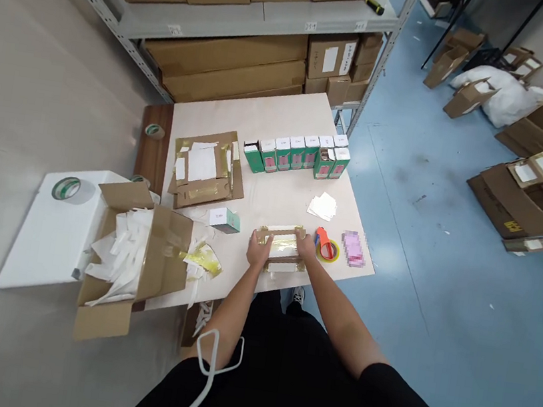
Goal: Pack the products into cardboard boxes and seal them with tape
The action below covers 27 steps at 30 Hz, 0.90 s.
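Note:
Between my hands, at the table's front edge, is a small cardboard box with white labels and shiny tape across it. My left hand grips its left end and my right hand its right end. Just right of my right hand lie an orange-red tape dispenser and a yellow tape roll. Farther right is a pink item, blurred out. A small white and green box lies left of my left hand. White paper cards are spread behind the dispenser.
Several green and white boxes stand in a row at the back of the table. Flattened cardboard lies at left, near an open carton of white strips. A metal shelf with cartons stands behind; more cartons litter the floor at right.

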Tool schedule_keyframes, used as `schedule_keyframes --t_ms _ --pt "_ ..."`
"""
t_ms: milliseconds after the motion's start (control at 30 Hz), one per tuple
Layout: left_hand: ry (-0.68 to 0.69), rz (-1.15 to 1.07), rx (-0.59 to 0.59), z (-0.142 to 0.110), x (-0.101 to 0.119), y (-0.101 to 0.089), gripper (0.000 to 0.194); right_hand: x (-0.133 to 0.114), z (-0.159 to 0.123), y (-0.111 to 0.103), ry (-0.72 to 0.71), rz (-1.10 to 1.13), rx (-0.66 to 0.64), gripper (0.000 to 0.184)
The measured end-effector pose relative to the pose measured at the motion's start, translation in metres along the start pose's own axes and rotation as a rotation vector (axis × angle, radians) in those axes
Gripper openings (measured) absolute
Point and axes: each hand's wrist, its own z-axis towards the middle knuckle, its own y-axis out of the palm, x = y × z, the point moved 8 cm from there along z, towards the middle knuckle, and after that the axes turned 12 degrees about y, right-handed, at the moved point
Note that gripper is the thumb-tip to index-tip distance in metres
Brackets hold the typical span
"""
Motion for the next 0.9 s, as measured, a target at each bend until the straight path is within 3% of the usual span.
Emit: schedule_keyframes --t_ms 100,267,500,900 --pt "-0.045 -0.021 -0.053 0.009 -0.003 0.003 0.085 0.005 0.005 -0.001 0.068 0.062 0.066 0.078" --pt "-0.029 -0.064 0.015 0.014 -0.005 -0.007 0.087 0.008 0.002 0.006 0.092 0.040 0.145 0.075" --pt "-0.048 -0.124 0.126 0.010 -0.001 -0.013 0.087 0.009 0.006 0.013 0.088 -0.017 0.115 0.074" --pt "-0.045 -0.095 0.124 0.010 0.001 -0.016 0.086 0.010 0.006 0.010 0.111 0.103 0.130 0.078"
